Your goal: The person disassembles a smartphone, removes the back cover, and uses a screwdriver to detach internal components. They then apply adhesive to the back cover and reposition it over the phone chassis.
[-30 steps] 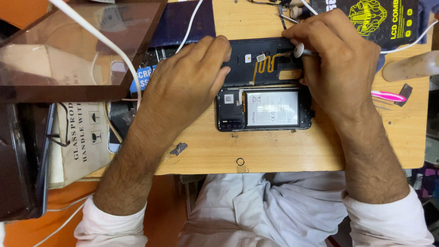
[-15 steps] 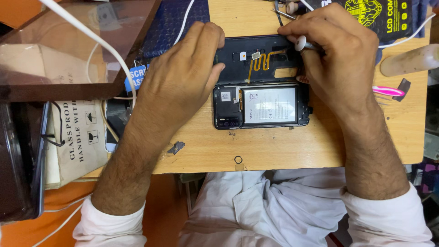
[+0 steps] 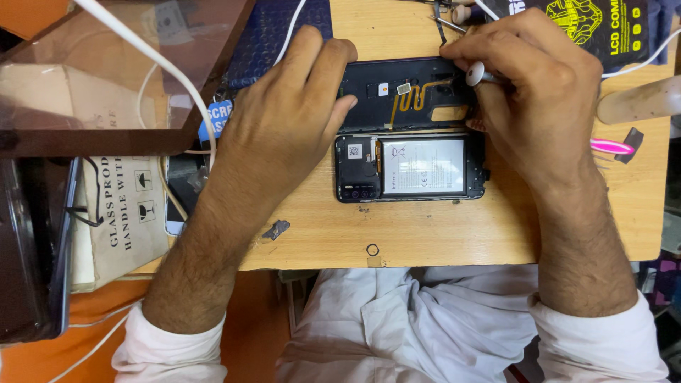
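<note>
Bare, hairy forearms end in rolled white sleeves, above a crumpled white garment.

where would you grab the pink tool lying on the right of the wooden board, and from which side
Probably from above, pinching the pink tool across its narrow width near its middle. It lies flat on the wooden board, long axis left to right, so both long edges are exposed. Its left end runs under the right hand, so the free right part, beside the small dark piece, looks easier to reach.

We're looking at a wooden bench point(image 3: 425, 241) carrying an opened phone point(image 3: 411, 128) at centre, a pink tool point(image 3: 610, 147) at three o'clock, a dark packet point(image 3: 603, 28) at one.
</note>
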